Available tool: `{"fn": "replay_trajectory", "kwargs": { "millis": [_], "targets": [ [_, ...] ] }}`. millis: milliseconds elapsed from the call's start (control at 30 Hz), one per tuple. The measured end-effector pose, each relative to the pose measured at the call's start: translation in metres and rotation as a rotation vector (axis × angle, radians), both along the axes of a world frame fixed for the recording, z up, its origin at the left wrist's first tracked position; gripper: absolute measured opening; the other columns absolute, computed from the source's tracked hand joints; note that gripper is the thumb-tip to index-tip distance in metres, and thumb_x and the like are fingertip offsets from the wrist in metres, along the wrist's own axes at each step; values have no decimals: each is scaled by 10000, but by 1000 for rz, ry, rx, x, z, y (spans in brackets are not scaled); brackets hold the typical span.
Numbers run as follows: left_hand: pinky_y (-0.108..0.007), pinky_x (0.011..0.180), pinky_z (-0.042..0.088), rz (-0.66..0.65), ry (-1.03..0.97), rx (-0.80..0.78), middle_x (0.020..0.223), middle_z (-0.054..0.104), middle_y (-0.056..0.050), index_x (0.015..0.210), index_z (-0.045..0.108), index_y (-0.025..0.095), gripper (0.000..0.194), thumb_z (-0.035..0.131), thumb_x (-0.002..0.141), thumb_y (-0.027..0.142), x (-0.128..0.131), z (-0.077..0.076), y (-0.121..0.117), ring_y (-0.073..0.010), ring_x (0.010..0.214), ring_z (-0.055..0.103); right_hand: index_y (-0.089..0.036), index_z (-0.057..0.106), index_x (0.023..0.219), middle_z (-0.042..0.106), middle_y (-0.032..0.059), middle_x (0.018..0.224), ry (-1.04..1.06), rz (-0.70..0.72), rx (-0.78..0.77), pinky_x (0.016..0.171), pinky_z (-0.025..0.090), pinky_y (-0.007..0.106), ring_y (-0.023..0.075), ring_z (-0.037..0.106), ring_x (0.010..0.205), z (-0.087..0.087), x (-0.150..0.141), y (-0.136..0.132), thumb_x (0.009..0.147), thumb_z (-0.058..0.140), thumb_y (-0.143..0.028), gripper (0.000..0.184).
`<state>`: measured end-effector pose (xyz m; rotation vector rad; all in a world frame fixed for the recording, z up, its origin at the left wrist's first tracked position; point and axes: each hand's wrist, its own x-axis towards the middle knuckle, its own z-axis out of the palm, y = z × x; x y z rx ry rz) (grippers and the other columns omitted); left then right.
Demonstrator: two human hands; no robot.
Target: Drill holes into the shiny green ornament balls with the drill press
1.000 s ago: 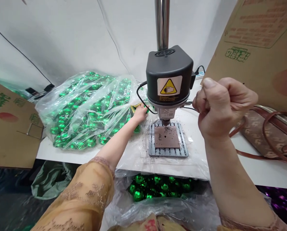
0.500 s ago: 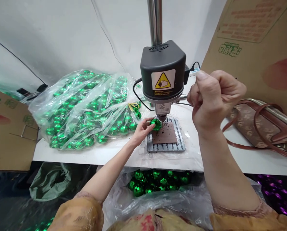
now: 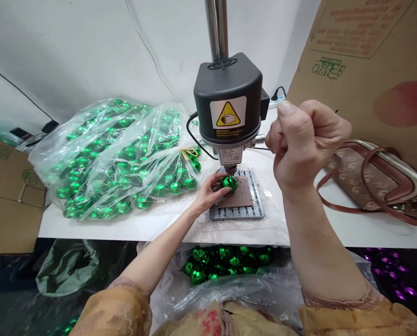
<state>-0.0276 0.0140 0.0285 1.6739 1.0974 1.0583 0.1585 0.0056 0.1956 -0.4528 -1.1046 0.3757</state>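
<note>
A shiny green faceted ball (image 3: 229,184) is held in the fingers of my left hand (image 3: 210,192), thumb in front. It sits directly below the chuck (image 3: 230,170) of a small bench drill press (image 3: 231,98), whose bit is hidden behind or in the ball. Under the ball lies a brown square board (image 3: 241,198) on the slotted metal base (image 3: 259,205), strewn with dark shavings. My right hand (image 3: 304,144) is raised in a closed grip at the press's right side, where its feed handle (image 3: 260,139) runs into the fingers; most of the handle is hidden.
Left of the press lies a big clear bag of green balls (image 3: 124,163). More green balls (image 3: 229,261) sit in plastic below the table edge. A brown handbag (image 3: 372,179) and a cardboard box (image 3: 362,70) stand right, another box (image 3: 9,200) left. Purple balls (image 3: 393,270) show lower right.
My left hand has moved the ball right, from beside the bit to under the chuck. My right hand keeps its grip. The whole view has shifted slightly.
</note>
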Motion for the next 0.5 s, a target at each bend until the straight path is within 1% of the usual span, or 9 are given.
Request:
{"fn": "replay_trajectory", "kwargs": {
  "millis": [100, 167, 267, 367, 500],
  "targets": [
    [-446, 1056, 445, 36, 134, 86, 1207, 675, -104, 1212, 659, 212, 578, 826, 731, 485, 2, -2, -4, -299, 1200, 589, -223, 327, 534, 296, -29, 450, -23, -7, -44, 469, 264, 351, 96, 319, 437, -3, 1, 2, 855, 634, -463, 505],
    [-451, 1073, 438, 36, 168, 100, 1233, 657, -100, 1229, 650, 220, 598, 836, 722, 476, 5, -5, -7, -298, 1206, 580, -226, 338, 537, 300, -26, 453, -26, -6, -57, 474, 273, 355, 101, 321, 444, -5, 1, 3, 853, 628, -487, 502],
    [-426, 1048, 467, -9, 92, 60, 1231, 667, -93, 1257, 608, 208, 603, 814, 753, 467, 8, -9, -10, -270, 1157, 619, -226, 302, 549, 273, -30, 450, -50, -36, -19, 455, 247, 351, 95, 282, 431, -5, 2, 3, 858, 618, -488, 514],
    [-412, 1045, 470, -37, 26, 31, 1232, 675, -95, 1255, 587, 197, 605, 811, 759, 463, 10, -11, -11, -266, 1158, 630, -222, 253, 570, 240, -35, 448, -107, -79, 20, 437, 227, 341, 87, 267, 424, -4, 2, 1, 880, 593, -465, 520],
    [-423, 1057, 458, -20, 20, 28, 1229, 672, -98, 1228, 596, 196, 593, 821, 748, 462, 11, -10, -11, -276, 1175, 620, -204, 236, 551, 247, -45, 469, -71, -82, 26, 434, 214, 306, 53, 269, 412, -7, 1, -4, 879, 612, -337, 517]
  ]
}}
